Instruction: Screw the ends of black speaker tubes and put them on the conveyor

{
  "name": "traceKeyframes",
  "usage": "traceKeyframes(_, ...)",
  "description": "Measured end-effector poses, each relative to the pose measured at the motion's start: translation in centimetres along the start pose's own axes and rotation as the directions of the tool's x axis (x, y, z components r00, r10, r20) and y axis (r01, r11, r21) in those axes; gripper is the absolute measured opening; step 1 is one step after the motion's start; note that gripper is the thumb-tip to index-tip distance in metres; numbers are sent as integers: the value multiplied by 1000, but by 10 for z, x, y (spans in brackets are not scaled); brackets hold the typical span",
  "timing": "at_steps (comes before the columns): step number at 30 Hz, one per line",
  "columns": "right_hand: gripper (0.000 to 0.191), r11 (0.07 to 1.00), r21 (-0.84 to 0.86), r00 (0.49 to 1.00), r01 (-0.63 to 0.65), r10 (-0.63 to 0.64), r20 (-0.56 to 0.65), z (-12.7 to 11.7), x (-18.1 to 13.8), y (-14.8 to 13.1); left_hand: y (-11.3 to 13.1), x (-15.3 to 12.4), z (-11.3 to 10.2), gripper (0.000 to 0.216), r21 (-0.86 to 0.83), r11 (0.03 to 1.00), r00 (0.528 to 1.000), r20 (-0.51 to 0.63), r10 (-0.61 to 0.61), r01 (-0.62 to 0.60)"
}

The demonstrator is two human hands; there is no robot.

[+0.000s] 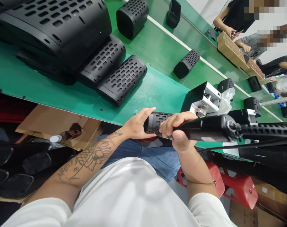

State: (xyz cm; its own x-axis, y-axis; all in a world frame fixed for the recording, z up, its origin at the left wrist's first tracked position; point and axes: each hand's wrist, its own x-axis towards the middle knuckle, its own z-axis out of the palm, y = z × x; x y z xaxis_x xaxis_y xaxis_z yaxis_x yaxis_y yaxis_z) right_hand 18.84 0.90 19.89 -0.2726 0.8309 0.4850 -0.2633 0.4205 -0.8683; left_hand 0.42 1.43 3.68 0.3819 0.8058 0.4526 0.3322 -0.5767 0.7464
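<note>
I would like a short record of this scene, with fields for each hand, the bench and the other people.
left hand: holds the near end of a black perforated tube
right hand: closed around a black tool that meets the tube
bench: green; perforated covers lie beside a large black housing
other people: co-workers at the far end
below bench: red stool
</note>
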Motion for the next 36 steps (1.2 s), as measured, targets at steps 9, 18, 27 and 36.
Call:
traceKeyframes(9, 32, 998, 26, 993, -59, 56, 102, -9, -11, 6, 0, -2, 4, 131, -3, 1000, 1000, -3, -27, 27)
traceKeyframes(18, 56, 993, -18, 991, -119, 120, 62, -7, -14, -7, 16, -21, 13, 139, 139, 984, 991, -94, -97, 110)
traceKeyframes(27, 45, 842, -539, 671, -2, -398, -625, -168, 34, -35, 88, -106, 59, 122, 348, 937, 995, -92, 25, 9)
traceKeyframes(36, 59, 848, -528, 778, -41, -305, -549, -224, 19, 5, 88, 71, 1, 114, 227, 813, 713, 638, 292, -536)
